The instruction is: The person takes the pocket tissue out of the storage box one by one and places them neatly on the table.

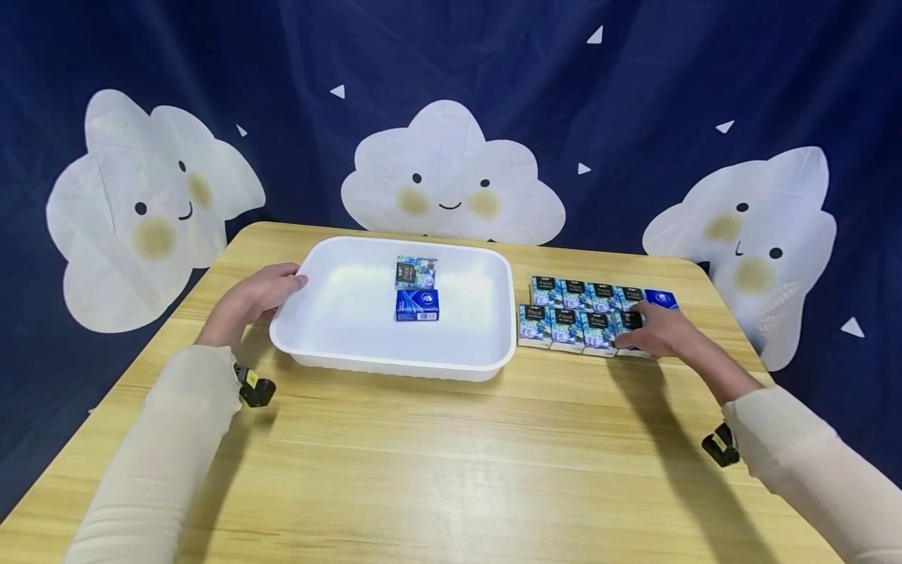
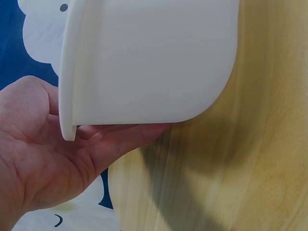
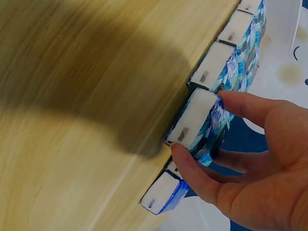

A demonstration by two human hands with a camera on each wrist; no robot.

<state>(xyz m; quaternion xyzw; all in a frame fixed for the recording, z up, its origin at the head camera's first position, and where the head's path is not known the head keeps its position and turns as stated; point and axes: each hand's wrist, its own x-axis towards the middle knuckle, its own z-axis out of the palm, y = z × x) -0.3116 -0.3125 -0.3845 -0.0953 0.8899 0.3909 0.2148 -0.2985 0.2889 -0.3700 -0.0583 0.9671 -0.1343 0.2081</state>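
Observation:
At the left end of a white plastic tray (image 1: pixel 395 354), my left hand (image 1: pixel 266 290) grips the rim, thumb over the edge. The left wrist view shows the left hand's fingers (image 2: pixel 120 144) reaching under the tray's end. Inside the tray lie a floral tissue pack (image 1: pixel 425 273) with a black label and a blue tissue pack (image 1: pixel 416 305). On the right, my right hand (image 1: pixel 658 330) pinches a floral tissue pack (image 3: pixel 195 118) between thumb and fingers at the near row's right end. That pack sits beside another floral pack (image 3: pixel 211 66).
Two rows of floral tissue packs (image 1: pixel 566 327) stand right of the tray, close to its wall. Another blue pack (image 1: pixel 661 298) ends the back row. All rest on a wooden table (image 1: pixel 437 462); a dark blue curtain (image 1: pixel 451 55) with cloud shapes hangs behind.

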